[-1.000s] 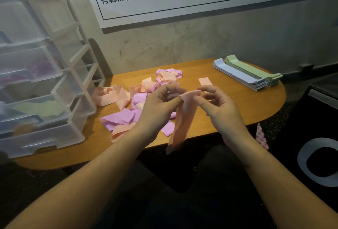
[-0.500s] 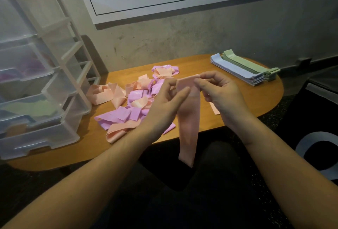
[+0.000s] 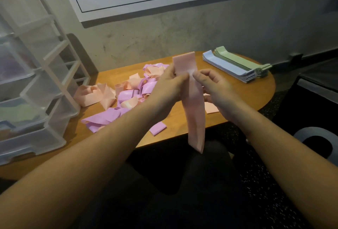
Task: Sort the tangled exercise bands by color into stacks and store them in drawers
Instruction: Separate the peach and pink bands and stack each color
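Peach band (image 3: 195, 111), flat, smooth, hanging long, pinched near its top between 2 hands (image 3: 190, 84).

Looking forward and down from head height, sitting close behind both forearms, facing the wooden table (image 3: 252, 99) and the wall behind it, taking in the drawer unit (image 3: 34, 86) at the left edge, showing dark floor at right, working alone as the single view
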